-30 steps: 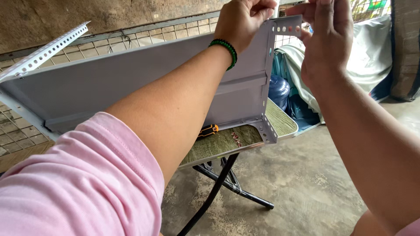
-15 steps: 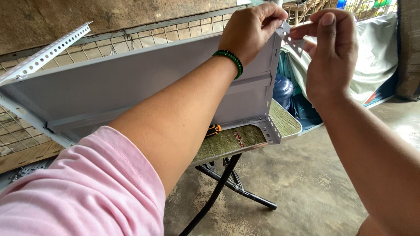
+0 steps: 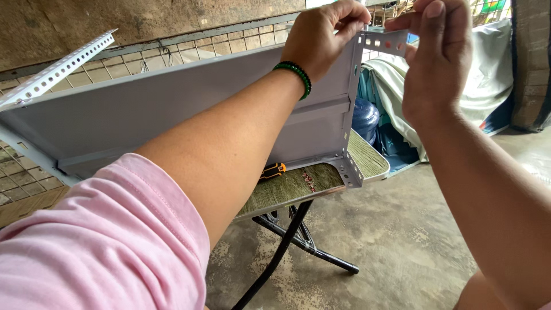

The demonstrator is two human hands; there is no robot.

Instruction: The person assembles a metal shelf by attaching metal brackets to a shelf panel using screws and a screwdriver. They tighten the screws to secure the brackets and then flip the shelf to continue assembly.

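Grey metal shelf panel (image 3: 172, 109): standing on edge on counter (image 3: 298, 186). Left hand (image 3: 324, 34) fingers gripping its far top corner; right hand (image 3: 439, 63) fingers pinching perforated angle bracket (image 3: 383, 41) there.

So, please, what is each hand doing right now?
Left hand: closed, grip on the top corner of the grey metal shelf panel.
Right hand: closed, pinching the perforated corner bracket.

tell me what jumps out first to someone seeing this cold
A big grey metal shelf panel stands tilted on edge on a small folding table, filling the left and centre. At its top right corner the left hand grips the edge while the right hand holds a perforated angle bracket against it.
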